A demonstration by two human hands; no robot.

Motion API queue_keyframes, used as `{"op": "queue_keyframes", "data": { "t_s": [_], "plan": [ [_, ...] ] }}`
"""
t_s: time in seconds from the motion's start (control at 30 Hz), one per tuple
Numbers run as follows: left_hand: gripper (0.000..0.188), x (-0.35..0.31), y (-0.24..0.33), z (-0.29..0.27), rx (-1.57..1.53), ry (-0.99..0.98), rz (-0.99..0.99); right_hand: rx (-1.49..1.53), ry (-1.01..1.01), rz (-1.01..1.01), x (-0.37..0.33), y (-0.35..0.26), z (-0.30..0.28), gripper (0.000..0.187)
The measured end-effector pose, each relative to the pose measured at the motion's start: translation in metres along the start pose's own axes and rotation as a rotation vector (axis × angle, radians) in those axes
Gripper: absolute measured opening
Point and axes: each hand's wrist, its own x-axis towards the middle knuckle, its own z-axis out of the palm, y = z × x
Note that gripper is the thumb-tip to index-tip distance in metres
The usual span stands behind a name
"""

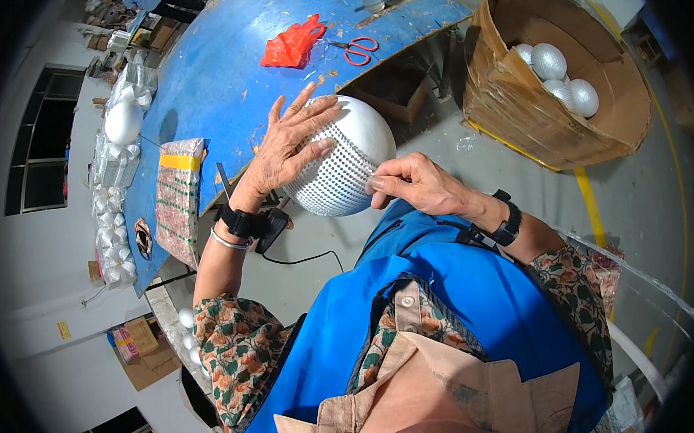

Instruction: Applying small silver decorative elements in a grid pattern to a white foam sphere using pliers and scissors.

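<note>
A large white ball (pixel 368 132) sits above my lap by the table's edge. Rows of small, dark, shiny studs (pixel 331 178) cover its lower left side, while the upper right is smooth and plain. My left hand (pixel 293 137) lies over the ball's upper left side, fingers spread and thumb on the studded part. At the right border of the studs, my right hand (pixel 415 184) is closed, thumb and forefinger pinched together against the ball. What sits between those fingertips is too small to make out.
On the blue table (pixel 224 59) lie a crumpled red plastic bag (pixel 293 42) and red-handled scissors (pixel 355 50). A bubble-wrapped packet (pixel 180 197) rests at the table's left side. To the right, a large cardboard container (pixel 505 109) holds several silvery balls (pixel 549 60).
</note>
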Motion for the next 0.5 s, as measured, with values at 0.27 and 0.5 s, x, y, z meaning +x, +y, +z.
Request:
{"op": "queue_keyframes", "data": {
  "t_s": [0.27,0.5],
  "plan": [
    [0.080,-0.003,0.003,0.002,-0.002,0.082,0.039,0.015,-0.018,0.019,-0.004,-0.005,-0.001,0.024],
    [0.075,0.002,0.010,0.000,-0.012,0.066,-0.025,-0.088,-0.023,-0.118,0.009,-0.041,-0.002,0.023]
  ]
}}
